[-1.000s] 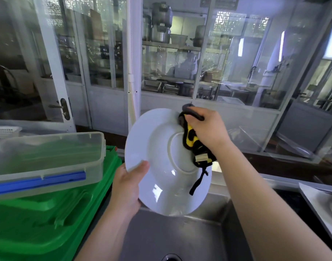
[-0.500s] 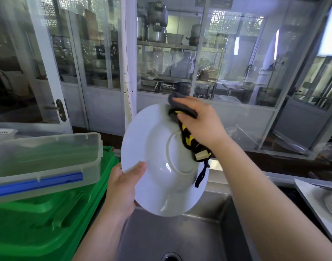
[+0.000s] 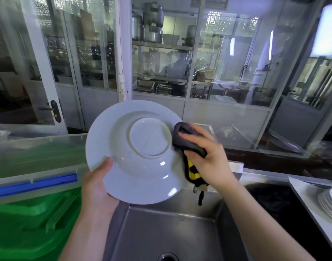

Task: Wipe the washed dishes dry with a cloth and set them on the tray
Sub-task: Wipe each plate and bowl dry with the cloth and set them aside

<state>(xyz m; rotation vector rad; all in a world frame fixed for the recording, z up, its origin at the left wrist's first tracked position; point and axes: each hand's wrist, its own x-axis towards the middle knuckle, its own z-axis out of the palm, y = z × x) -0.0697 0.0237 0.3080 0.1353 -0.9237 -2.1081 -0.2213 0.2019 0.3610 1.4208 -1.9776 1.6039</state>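
Daylight admitted through glass panels (image 3: pixel 161 53), overexposed at upper right; specular glints noted on plate (image 3: pixel 138 153); edges bent by wide-angle distortion; periphery softened.

A white plate (image 3: pixel 142 157) is held tilted over the sink, its underside and round foot ring turned to the camera. A dark grey cloth (image 3: pixel 187 146) with a yellow-and-black part is pressed to its rim at 3 o'clock. A stack of white plates (image 3: pixel 329 202) is seen at the right edge.
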